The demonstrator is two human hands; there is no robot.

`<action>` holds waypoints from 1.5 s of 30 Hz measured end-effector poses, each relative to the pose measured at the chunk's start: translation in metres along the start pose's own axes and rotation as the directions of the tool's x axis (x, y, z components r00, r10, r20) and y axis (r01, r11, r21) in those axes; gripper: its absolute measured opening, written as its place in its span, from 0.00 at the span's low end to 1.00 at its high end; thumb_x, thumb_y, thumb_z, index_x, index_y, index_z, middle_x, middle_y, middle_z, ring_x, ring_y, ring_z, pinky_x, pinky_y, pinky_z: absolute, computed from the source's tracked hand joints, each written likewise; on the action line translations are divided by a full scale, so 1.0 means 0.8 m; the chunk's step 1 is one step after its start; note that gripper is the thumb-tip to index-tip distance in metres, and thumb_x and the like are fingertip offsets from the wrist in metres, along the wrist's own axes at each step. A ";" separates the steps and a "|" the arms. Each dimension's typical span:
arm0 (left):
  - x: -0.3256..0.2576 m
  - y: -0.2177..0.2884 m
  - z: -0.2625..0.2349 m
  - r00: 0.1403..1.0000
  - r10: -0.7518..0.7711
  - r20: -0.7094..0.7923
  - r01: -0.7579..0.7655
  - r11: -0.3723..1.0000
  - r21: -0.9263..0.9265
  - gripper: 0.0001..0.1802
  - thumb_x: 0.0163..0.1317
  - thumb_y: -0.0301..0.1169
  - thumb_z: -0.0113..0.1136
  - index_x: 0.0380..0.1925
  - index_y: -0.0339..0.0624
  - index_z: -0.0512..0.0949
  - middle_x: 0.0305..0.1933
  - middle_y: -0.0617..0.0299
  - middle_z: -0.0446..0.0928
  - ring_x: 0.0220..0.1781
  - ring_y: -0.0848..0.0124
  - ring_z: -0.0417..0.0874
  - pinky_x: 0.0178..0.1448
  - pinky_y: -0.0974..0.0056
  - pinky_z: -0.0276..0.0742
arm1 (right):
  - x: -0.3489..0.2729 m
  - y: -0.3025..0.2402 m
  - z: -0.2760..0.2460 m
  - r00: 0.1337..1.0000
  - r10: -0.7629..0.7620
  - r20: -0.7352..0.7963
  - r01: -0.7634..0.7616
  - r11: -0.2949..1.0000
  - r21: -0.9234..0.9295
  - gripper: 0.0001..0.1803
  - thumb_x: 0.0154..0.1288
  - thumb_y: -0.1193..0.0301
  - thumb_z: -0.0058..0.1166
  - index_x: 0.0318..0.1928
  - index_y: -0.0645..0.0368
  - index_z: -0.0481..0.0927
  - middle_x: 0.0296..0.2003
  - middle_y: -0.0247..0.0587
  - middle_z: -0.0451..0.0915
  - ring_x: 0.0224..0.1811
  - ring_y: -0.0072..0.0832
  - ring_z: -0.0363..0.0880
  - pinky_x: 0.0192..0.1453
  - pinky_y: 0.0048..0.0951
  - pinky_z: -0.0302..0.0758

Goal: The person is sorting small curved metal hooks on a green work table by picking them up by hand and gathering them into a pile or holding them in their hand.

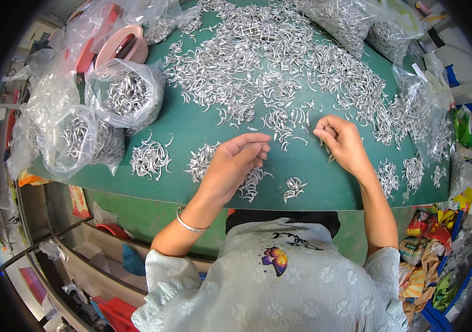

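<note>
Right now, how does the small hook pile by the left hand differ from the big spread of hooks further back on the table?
The small hook pile is compact and set apart; the big spread is loose, wide and covers much of the green table. The pile lies near the left hand; the spread lies beyond both hands. Both hold curved silvery metal hooks.

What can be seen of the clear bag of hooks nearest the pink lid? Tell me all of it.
The clear bag is thin, crinkled plastic, bulging with small curved silver metal hooks. It sits slumped on the green table, its top gathered, at the far left. A pink round lid lies just behind it and a second filled bag leans against its near left side. Neither hand touches it.
</note>
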State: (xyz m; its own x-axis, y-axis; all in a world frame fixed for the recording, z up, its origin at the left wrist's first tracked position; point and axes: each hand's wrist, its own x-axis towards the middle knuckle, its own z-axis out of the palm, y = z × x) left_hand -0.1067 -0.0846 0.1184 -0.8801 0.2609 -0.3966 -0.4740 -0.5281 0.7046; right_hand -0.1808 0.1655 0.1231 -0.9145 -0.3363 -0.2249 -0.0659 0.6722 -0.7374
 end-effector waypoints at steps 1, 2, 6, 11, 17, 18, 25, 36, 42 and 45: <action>0.002 -0.002 0.000 1.000 0.002 0.005 -0.002 1.000 0.000 0.12 0.67 0.25 0.53 0.48 0.32 0.76 0.40 0.63 0.77 0.40 0.76 0.75 0.47 0.70 0.72 | -0.003 -0.002 0.005 0.992 -0.108 -0.064 0.104 0.993 -0.064 0.08 0.59 0.71 0.61 0.35 0.60 0.77 0.25 0.40 0.73 0.23 0.35 0.70 0.29 0.36 0.67; 0.004 -0.004 -0.001 1.000 0.005 0.005 -0.005 1.000 0.000 0.12 0.67 0.25 0.53 0.48 0.33 0.76 0.40 0.63 0.77 0.40 0.76 0.75 0.48 0.70 0.72 | -0.006 -0.007 0.016 0.969 -0.220 -0.115 0.205 0.970 -0.131 0.08 0.59 0.71 0.61 0.36 0.59 0.77 0.26 0.41 0.73 0.23 0.36 0.71 0.29 0.37 0.67; 0.005 -0.002 0.008 0.999 0.008 0.035 -0.008 1.000 -0.004 0.13 0.66 0.25 0.54 0.48 0.33 0.76 0.40 0.63 0.77 0.41 0.76 0.75 0.47 0.70 0.72 | -0.006 -0.016 0.039 0.960 -0.272 -0.073 0.229 0.906 -0.356 0.09 0.59 0.69 0.61 0.36 0.58 0.76 0.32 0.45 0.77 0.31 0.48 0.76 0.33 0.44 0.71; -0.005 0.000 0.003 0.999 0.017 -0.033 -0.017 1.000 -0.010 0.14 0.65 0.26 0.55 0.49 0.32 0.75 0.41 0.63 0.77 0.41 0.76 0.75 0.46 0.70 0.72 | -0.034 0.021 -0.022 0.997 -0.077 0.014 0.064 0.904 0.422 0.05 0.67 0.71 0.54 0.37 0.59 0.75 0.28 0.31 0.76 0.22 0.26 0.72 0.25 0.28 0.65; 0.000 -0.005 0.001 0.999 0.023 0.039 -0.020 0.997 -0.079 0.12 0.67 0.24 0.51 0.48 0.32 0.76 0.39 0.62 0.77 0.41 0.74 0.75 0.45 0.69 0.72 | -0.138 0.098 -0.128 0.978 0.150 -0.143 0.073 0.396 0.915 0.12 0.67 0.71 0.53 0.50 0.58 0.75 0.38 0.39 0.78 0.30 0.22 0.72 0.31 0.20 0.70; 0.000 -0.005 0.006 0.999 0.031 0.030 -0.029 0.998 -0.063 0.12 0.66 0.23 0.51 0.48 0.32 0.76 0.38 0.62 0.77 0.40 0.74 0.75 0.44 0.69 0.72 | -0.151 0.113 -0.143 0.953 0.201 -0.226 0.107 0.475 0.873 0.11 0.67 0.72 0.53 0.49 0.59 0.75 0.38 0.39 0.78 0.30 0.22 0.72 0.31 0.20 0.70; -0.003 -0.006 0.007 0.999 0.036 0.040 -0.034 0.998 -0.052 0.12 0.65 0.25 0.54 0.48 0.33 0.76 0.39 0.62 0.76 0.41 0.74 0.74 0.45 0.70 0.71 | -0.196 0.238 -0.180 0.789 -0.116 -0.604 -0.247 0.840 -0.483 0.05 0.62 0.77 0.53 0.39 0.60 0.77 0.38 0.41 0.77 0.42 0.38 0.74 0.45 0.33 0.70; -0.015 -0.001 -0.005 0.998 0.059 -0.033 -0.061 0.997 -0.053 0.14 0.68 0.25 0.52 0.51 0.32 0.75 0.41 0.61 0.78 0.41 0.76 0.76 0.48 0.71 0.72 | -0.048 -0.002 -0.023 0.921 -0.373 -0.108 0.351 0.918 -0.183 0.17 0.56 0.74 0.62 0.47 0.62 0.77 0.42 0.45 0.77 0.47 0.43 0.75 0.52 0.37 0.72; -0.016 -0.003 -0.003 0.998 0.063 -0.029 -0.065 0.995 -0.076 0.13 0.68 0.25 0.52 0.49 0.32 0.76 0.41 0.62 0.78 0.40 0.76 0.75 0.47 0.71 0.73 | 0.019 -0.031 0.051 0.836 -0.548 0.040 0.531 0.786 -0.316 0.24 0.52 0.74 0.64 0.51 0.60 0.74 0.52 0.45 0.70 0.53 0.43 0.70 0.56 0.38 0.69; -0.017 -0.003 -0.008 0.997 0.077 -0.025 -0.080 0.992 -0.098 0.13 0.68 0.25 0.52 0.49 0.32 0.76 0.40 0.63 0.78 0.40 0.77 0.75 0.47 0.71 0.73 | 0.025 -0.007 0.041 0.828 -0.561 -0.019 0.542 0.808 -0.230 0.17 0.52 0.78 0.61 0.44 0.62 0.75 0.44 0.45 0.74 0.45 0.41 0.74 0.48 0.37 0.73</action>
State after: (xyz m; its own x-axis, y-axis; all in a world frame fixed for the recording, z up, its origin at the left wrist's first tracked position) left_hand -0.0933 -0.0918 0.1183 -0.9133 0.1991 -0.3554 -0.3978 -0.6236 0.6730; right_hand -0.1854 0.1332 0.1022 -0.7276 -0.6427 0.2399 -0.6410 0.5124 -0.5715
